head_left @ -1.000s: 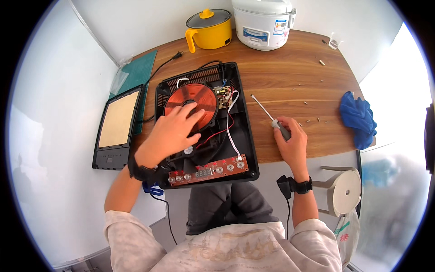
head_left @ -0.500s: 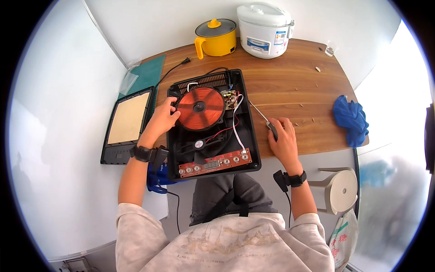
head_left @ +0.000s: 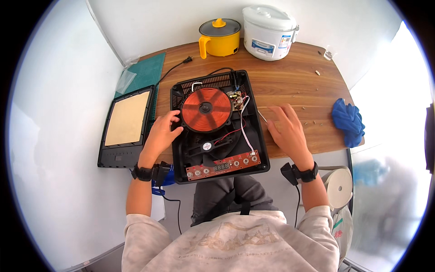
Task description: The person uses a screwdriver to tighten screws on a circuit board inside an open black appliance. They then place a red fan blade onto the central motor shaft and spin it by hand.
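An opened induction cooker base (head_left: 260, 136) lies at the table's front edge, with a round copper coil (head_left: 206, 111), a small fan (head_left: 207, 146), a circuit board (head_left: 236, 101) and a red button board (head_left: 222, 167) exposed. My left hand (head_left: 163, 131) is at the base's left rim beside the coil, fingers curved and apart, holding nothing. Right of the base, my right hand (head_left: 287, 133) spreads its fingers above a screwdriver (head_left: 262, 116). Only the metal shaft shows; the handle is hidden under the hand.
The cooker's top panel (head_left: 127, 120) rests at the left, partly over a green cutting mat (head_left: 147, 72). Behind stand a yellow pot (head_left: 220, 41) and a white rice cooker (head_left: 267, 36). Several small screws and a blue cloth (head_left: 348, 122) are at the right.
My right hand has loosened from the screwdriver handle and stretched its fingers. My left hand has shifted down along the rim, off the coil. The cooker base sits slightly lower and further right in view.
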`<state>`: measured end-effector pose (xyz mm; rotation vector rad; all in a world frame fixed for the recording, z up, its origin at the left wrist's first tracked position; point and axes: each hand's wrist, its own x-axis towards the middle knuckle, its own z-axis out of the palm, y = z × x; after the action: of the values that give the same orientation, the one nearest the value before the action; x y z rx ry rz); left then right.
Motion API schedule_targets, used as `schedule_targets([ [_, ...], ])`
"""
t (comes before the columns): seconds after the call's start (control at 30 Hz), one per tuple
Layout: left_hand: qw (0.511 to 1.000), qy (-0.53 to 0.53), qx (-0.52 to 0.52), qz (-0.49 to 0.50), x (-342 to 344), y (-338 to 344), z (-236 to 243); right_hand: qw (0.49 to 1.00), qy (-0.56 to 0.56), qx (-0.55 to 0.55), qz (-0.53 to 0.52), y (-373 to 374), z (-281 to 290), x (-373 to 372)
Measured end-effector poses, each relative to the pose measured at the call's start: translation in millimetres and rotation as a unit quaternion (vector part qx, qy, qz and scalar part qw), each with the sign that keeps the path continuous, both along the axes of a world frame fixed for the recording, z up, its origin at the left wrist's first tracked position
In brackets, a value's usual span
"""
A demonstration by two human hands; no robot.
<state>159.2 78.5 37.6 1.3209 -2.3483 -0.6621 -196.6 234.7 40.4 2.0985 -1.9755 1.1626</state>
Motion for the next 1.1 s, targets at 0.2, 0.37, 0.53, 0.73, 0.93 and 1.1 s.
schedule_targets([
  [0.2,1.000,-0.007,-0.006,-0.009,-6.2,-6.2,-5.2,0.987,0.047,0.034,0.153,-72.9,12.0,32.3],
  [0.37,0.999,0.044,0.019,0.006,-3.6,-4.3,-8.1,0.952,0.165,0.206,0.153,-122.0,11.6,39.9],
  [0.53,0.998,0.052,0.034,-0.006,-4.8,-7.0,-8.4,0.959,0.096,0.199,0.177,-146.7,-11.6,36.1],
  [0.73,0.998,0.064,0.019,0.018,-1.8,-5.8,-15.2,0.942,0.071,0.264,0.197,-154.8,-12.1,39.4],
  [0.93,0.997,0.048,0.057,0.023,-7.4,-4.7,-5.7,0.932,0.023,0.292,0.213,-151.1,3.0,31.0],
  [1.1,0.998,0.062,0.026,0.008,-4.1,-5.4,-11.6,0.934,-0.047,0.291,0.199,-139.2,21.7,33.5],
])
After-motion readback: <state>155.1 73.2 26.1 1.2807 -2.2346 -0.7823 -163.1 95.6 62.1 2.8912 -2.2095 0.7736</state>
